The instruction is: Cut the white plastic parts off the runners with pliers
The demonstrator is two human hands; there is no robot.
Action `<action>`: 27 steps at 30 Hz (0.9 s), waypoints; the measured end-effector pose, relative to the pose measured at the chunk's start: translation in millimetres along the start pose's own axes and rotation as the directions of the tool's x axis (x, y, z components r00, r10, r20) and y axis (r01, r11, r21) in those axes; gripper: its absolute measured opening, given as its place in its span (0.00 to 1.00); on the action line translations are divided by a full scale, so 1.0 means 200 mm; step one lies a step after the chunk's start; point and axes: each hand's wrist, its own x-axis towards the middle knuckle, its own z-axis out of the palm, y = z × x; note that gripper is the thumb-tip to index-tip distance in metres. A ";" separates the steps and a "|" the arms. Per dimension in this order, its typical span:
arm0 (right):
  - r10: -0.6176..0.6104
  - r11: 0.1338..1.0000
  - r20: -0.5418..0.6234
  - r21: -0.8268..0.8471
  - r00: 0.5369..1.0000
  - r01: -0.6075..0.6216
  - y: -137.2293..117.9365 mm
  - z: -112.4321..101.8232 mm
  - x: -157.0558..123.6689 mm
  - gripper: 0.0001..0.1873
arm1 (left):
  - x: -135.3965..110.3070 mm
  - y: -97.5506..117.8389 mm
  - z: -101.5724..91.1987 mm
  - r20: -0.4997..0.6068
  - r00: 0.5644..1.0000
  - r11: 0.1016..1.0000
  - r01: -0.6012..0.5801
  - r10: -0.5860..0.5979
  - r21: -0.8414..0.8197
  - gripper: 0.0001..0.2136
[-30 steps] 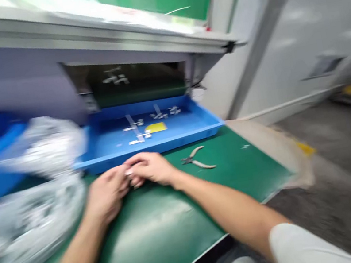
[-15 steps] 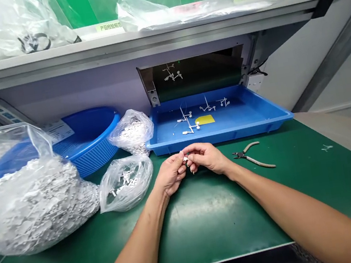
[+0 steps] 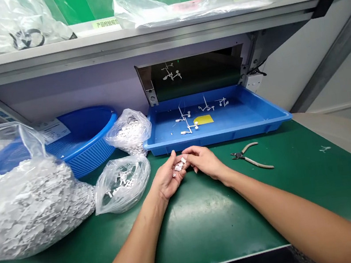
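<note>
Over the green mat, my left hand [image 3: 168, 176] is turned palm up and cupped, holding several small white plastic parts [image 3: 178, 167] on its palm and fingers. My right hand [image 3: 206, 162] meets it from the right, thumb and fingers closed around one small white part [image 3: 183, 160] at the edge of the left palm. Its fingertips partly cover that piece. Just behind both hands is the front wall of a blue tray [image 3: 220, 136], where several white sprues with parts [image 3: 189, 127] lie. To the left of my left hand, an open plastic bag [image 3: 123, 185] contains white pieces.
Side cutters [image 3: 250, 157] lie right of my right hand. A big bag of white pieces [image 3: 36, 204], a blue basket [image 3: 94, 149] and a smaller bag [image 3: 131, 130] stand left. A sprue scrap [image 3: 325, 149] lies far right. A shelf edge [image 3: 147, 42] runs above.
My left hand has opened from a closed pinch into a cupped palm, showing the white parts in it. My right fingers have shifted slightly, still beside the left hand.
</note>
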 end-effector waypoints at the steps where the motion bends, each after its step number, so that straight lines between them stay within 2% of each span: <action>1: -0.020 0.999 -0.021 -0.043 1.000 0.019 0.00 -0.01 0.00 0.13 | 0.00 0.00 0.00 0.011 1.000 0.999 0.026 -0.025 -0.020 0.17; 4: -0.119 0.982 -0.059 -0.152 0.991 0.109 -0.02 -0.06 0.00 0.10 | -0.01 0.02 0.01 0.024 0.996 0.992 0.084 -0.082 -0.099 0.21; 6: -0.246 0.937 -0.046 -0.266 0.968 0.226 -0.05 -0.08 -0.01 0.10 | -0.02 0.03 0.00 0.046 0.994 0.982 0.108 -0.102 -0.152 0.25; 7: -0.320 0.892 -0.006 -0.339 0.947 0.299 -0.06 -0.09 -0.01 0.10 | -0.01 0.03 0.00 0.069 0.992 0.977 0.119 -0.108 -0.176 0.27; 9: -0.442 0.757 0.150 -0.466 0.884 0.458 -0.08 -0.11 -0.02 0.12 | -0.01 0.03 -0.01 0.124 0.985 0.967 0.142 -0.118 -0.212 0.31; 11: -0.475 0.643 0.325 -0.506 0.818 0.575 -0.09 -0.12 -0.03 0.16 | -0.01 0.02 -0.02 0.174 0.976 0.959 0.167 -0.128 -0.230 0.33; 13: -0.469 0.594 0.421 -0.500 0.776 0.630 -0.09 -0.12 -0.04 0.18 | -0.01 0.02 -0.03 0.212 0.968 0.954 0.184 -0.135 -0.235 0.34; 16: -0.469 0.592 0.426 -0.498 0.773 0.634 -0.07 -0.12 -0.04 0.17 | -0.02 0.02 -0.03 0.218 0.966 0.952 0.190 -0.138 -0.240 0.35; 23: -0.473 0.632 0.350 -0.504 0.809 0.588 -0.04 -0.10 -0.03 0.13 | -0.04 0.02 0.00 0.200 0.965 0.933 0.223 -0.170 -0.283 0.35; 27: -0.515 0.652 0.309 -0.465 0.800 0.599 -0.03 -0.09 -0.03 0.15 | -0.04 0.01 0.00 0.166 0.974 0.930 0.200 -0.154 -0.309 0.34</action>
